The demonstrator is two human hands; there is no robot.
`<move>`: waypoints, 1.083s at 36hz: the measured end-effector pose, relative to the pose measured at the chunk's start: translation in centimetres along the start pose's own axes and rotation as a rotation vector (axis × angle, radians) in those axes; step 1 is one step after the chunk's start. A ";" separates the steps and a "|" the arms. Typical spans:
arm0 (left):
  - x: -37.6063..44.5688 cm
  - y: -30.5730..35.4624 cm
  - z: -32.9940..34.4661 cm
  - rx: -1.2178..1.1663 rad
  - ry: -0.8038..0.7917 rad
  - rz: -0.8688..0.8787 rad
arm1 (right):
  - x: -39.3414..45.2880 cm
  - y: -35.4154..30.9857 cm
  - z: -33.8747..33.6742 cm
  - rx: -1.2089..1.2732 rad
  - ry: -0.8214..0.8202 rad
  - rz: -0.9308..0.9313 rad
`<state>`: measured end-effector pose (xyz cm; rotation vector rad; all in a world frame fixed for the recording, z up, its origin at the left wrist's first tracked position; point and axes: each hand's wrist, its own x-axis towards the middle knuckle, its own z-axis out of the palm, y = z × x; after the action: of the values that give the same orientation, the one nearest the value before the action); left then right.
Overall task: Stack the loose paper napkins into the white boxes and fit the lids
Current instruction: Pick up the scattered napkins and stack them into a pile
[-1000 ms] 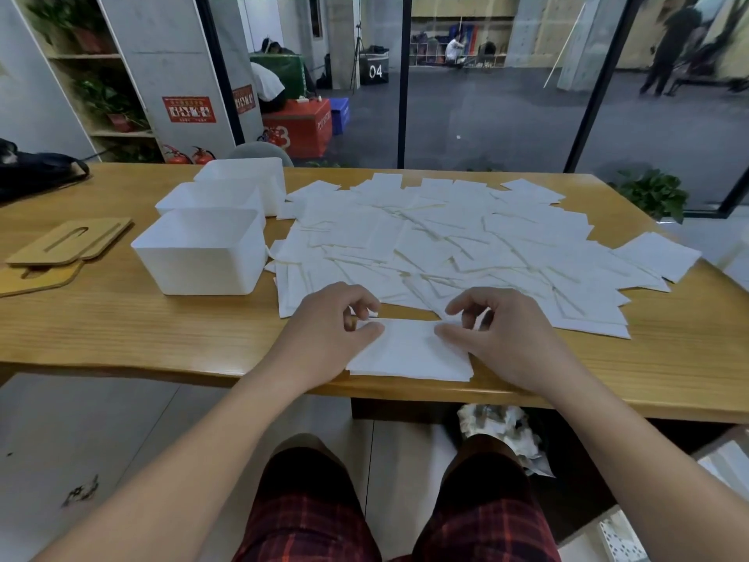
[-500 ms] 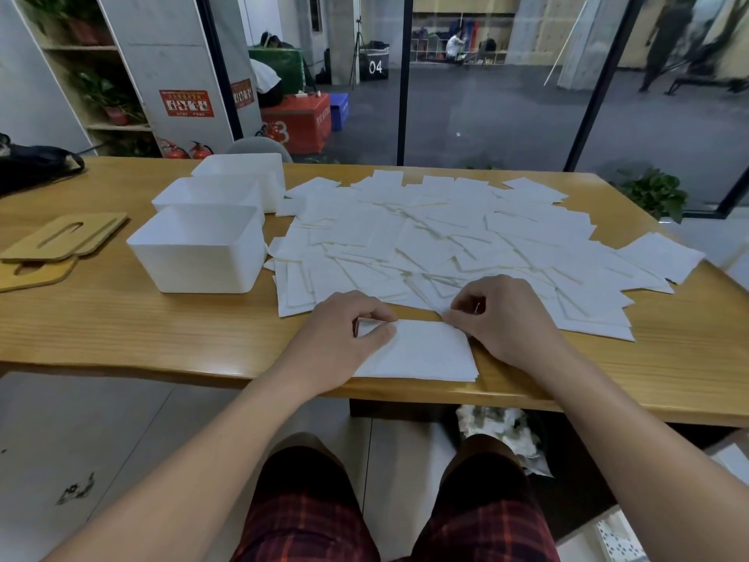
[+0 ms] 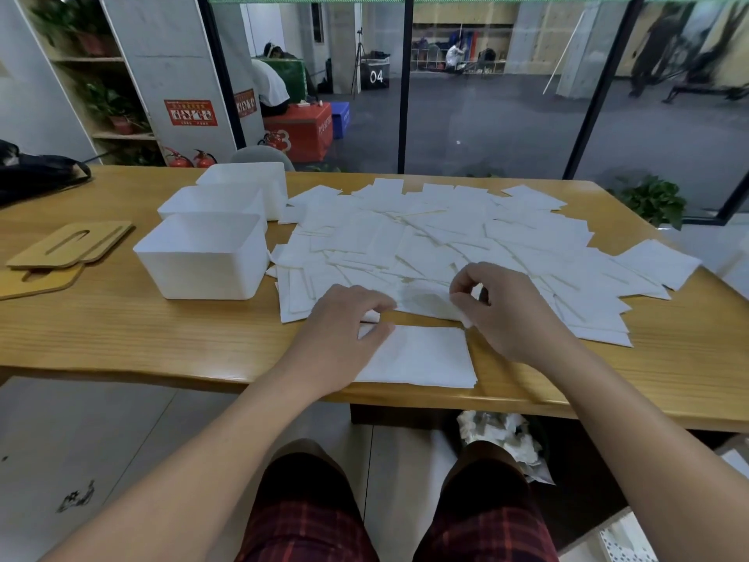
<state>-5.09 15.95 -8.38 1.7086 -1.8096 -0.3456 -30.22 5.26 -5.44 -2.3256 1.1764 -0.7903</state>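
Three white boxes (image 3: pixel 204 257) stand open in a row on the tabletop (image 3: pixel 121 330), to the left of the left hand (image 3: pixel 340 330). Two wooden lids (image 3: pixel 69 243) can be counted farther left, overlapping; whether a third lies beneath cannot be told. One neat stack of napkins (image 3: pixel 421 356) lies under the left hand's grip, while the loose napkins (image 3: pixel 446 237) spread beyond both hands, the right hand (image 3: pixel 502 310) included, overlap too heavily for a count, several dozen at least.
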 end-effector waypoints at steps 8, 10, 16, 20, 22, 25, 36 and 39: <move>1.9 1.8 -1.0 -0.479 0.072 -0.169 | -1.0 -1.5 -0.9 0.141 0.027 -0.157; 2.2 2.0 -1.2 -0.614 0.050 -0.215 | -1.3 -1.5 -0.8 0.141 0.049 -0.192; 2.5 2.2 -1.5 -0.664 0.100 -0.249 | -2.4 -1.1 -0.7 0.184 -0.015 -0.257; 2.2 1.7 -1.5 -0.604 0.133 -0.174 | -2.8 -0.4 -0.7 0.207 0.055 -0.223; 1.9 1.8 -1.6 -0.626 0.117 -0.132 | -2.7 -0.2 -0.7 0.226 0.109 -0.190; 1.5 2.5 -1.8 -0.722 0.079 -0.046 | -2.2 0.0 -0.5 0.175 0.097 -0.176; 0.2 2.2 -1.9 -0.640 0.107 -0.038 | -1.8 -0.6 -1.1 0.621 -0.024 0.027; -0.3 1.9 -1.8 -0.513 0.137 -0.060 | -2.1 -0.6 -1.0 0.630 -0.035 0.088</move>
<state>-5.58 16.86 -5.93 1.3867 -1.4175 -0.6398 -31.57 7.24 -5.01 -1.7491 0.8456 -0.9223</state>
